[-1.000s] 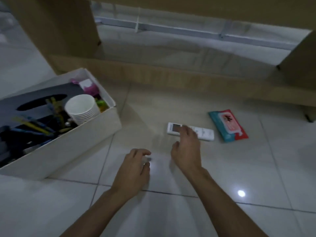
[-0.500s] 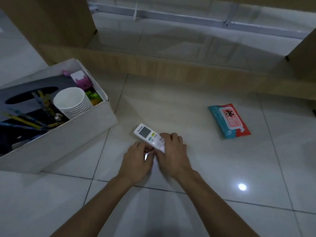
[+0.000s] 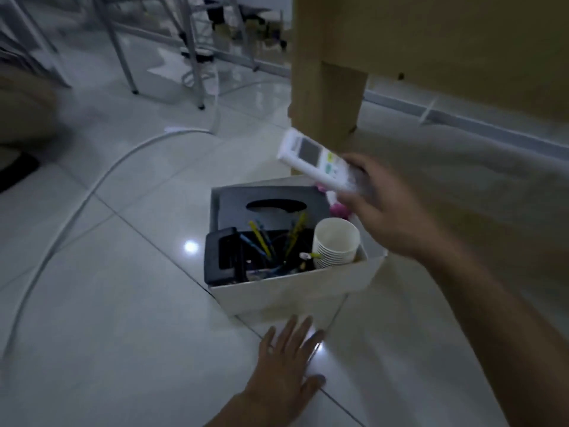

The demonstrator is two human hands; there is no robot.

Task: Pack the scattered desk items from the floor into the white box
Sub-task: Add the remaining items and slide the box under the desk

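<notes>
Your right hand [image 3: 381,211] is gripping the white remote [image 3: 317,163] by its lower end with the fingers curled around it. It is holding the remote in the air above the far right corner of the white box [image 3: 292,292], with the screen end tilting up and to the left. Your left hand [image 3: 286,362] is lying flat on the tiled floor [image 3: 123,318] just in front of the box's near wall, fingers spread and holding nothing. The box is sitting on the floor beside a wooden leg [image 3: 326,87]. Inside it, 1 stack of white paper cups [image 3: 337,245] is standing at the right, a dark tissue box [image 3: 271,208] with an oval slot is lying along the back, a black object [image 3: 223,260] is filling the near left corner, and yellow and blue pens [image 3: 264,245] are sticking up between them. Something pink [image 3: 338,209] is showing behind the cups, partly hidden by your hand. A white cable [image 3: 92,186] is curving across the floor on the left.
</notes>
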